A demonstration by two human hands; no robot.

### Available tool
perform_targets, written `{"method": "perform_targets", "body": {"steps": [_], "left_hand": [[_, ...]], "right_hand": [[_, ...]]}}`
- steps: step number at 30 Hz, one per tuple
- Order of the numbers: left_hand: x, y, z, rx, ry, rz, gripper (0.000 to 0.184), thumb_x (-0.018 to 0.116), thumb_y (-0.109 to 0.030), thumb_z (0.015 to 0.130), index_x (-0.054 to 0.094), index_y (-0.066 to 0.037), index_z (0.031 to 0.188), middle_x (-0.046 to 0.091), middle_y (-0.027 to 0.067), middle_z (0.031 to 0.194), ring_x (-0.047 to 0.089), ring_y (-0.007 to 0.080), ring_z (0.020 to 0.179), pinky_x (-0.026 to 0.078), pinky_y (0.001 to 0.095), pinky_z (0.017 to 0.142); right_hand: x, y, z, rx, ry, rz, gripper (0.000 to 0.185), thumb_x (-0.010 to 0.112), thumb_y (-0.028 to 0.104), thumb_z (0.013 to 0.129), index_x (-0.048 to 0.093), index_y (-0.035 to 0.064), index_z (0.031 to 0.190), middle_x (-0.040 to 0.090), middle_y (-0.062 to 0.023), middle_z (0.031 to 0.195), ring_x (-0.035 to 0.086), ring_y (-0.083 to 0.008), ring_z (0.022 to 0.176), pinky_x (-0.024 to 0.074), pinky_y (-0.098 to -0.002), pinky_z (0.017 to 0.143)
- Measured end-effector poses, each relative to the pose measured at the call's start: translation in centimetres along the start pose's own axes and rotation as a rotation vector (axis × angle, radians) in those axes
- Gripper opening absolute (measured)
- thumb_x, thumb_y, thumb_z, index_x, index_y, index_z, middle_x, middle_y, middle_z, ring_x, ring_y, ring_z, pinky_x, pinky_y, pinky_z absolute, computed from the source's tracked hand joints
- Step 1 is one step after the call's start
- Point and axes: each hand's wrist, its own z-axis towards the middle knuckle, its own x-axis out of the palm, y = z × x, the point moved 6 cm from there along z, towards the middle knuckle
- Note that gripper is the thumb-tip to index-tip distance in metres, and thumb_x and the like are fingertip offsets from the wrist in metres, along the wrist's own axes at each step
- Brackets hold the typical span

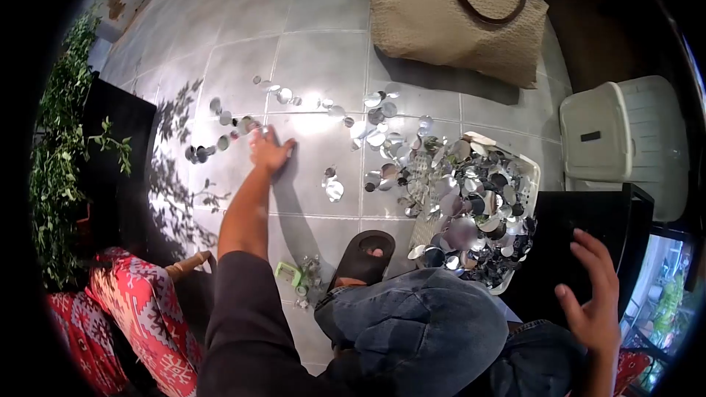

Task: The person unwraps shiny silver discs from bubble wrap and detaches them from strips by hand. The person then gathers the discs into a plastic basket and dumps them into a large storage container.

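My left hand [270, 150] reaches out over the tiled floor, thumb spread away from the fingers. Its fingertips are at a trail of small round mirror-like discs [224, 141], and whether they touch one is hard to see. On the right, my right hand [594, 295] hovers with its fingers apart and holds nothing, close to a black box-like surface [573, 228]. Between the hands, a heap of shiny silver discs [478, 209] fills a pale basket [531, 184] lying low on the floor. Loose discs [382, 132] spill from it across the tiles.
A woven beige bag [456, 22] with brown handles stands at the back. To the right is a white plastic bin [596, 132]. A leafy plant [66, 154] and red patterned cloth [140, 301] are at left. A green-handled item [288, 273] lies by my sandalled foot [364, 257].
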Motion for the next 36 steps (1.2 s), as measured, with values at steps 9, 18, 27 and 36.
{"method": "perform_targets", "body": {"steps": [9, 18, 27, 36], "left_hand": [[2.7, -22.3, -7.0, 0.387, 0.062, 0.076, 0.098, 0.074, -0.059, 0.084, 0.037, -0.005, 0.158, 0.029, 0.0201, 0.164, 0.028, 0.0396, 0.152, 0.025, 0.0685, 0.119], [10.9, -27.6, -12.6, 0.726, 0.063, 0.113, 0.083, 0.085, -0.053, 0.073, 0.056, -0.030, 0.148, 0.022, 0.0139, 0.169, 0.015, 0.0467, 0.156, 0.014, 0.0683, 0.122], [14.0, -21.8, -20.0, 1.005, 0.253, 0.010, 0.032, 0.074, -0.004, 0.080, 0.068, -0.008, 0.111, 0.064, 0.0140, 0.117, 0.061, 0.0338, 0.115, 0.051, 0.0407, 0.099], [7.0, -10.0, -20.1, 0.091, -0.167, -0.219, 0.091, 0.081, -0.038, 0.076, 0.042, -0.026, 0.157, 0.029, 0.0184, 0.162, 0.030, 0.0464, 0.147, 0.035, 0.0706, 0.108]], "right_hand": [[-0.1, 1.5, -1.5, 0.001, -0.072, 0.182, 0.047, 0.082, 0.013, 0.079, 0.067, -0.0044, 0.120, 0.062, -0.0233, 0.134, 0.063, -0.0382, 0.123, 0.0493, -0.0429, 0.104], [-0.1, 0.7, -1.3, -0.042, 0.054, 0.320, 0.050, 0.084, 0.015, 0.082, 0.067, -0.0012, 0.125, 0.064, -0.0205, 0.130, 0.067, -0.0362, 0.117, 0.0535, -0.0409, 0.099], [-1.5, -0.2, -2.7, -0.075, 0.036, 0.322, 0.049, 0.083, 0.015, 0.082, 0.067, -0.0020, 0.125, 0.064, -0.0208, 0.129, 0.067, -0.0360, 0.116, 0.0540, -0.0403, 0.098], [-2.4, -0.4, -4.2, -0.087, -0.024, 0.373, 0.051, 0.084, 0.020, 0.080, 0.067, -0.0044, 0.122, 0.065, -0.0227, 0.128, 0.066, -0.0372, 0.117, 0.0512, -0.0420, 0.101]]}}
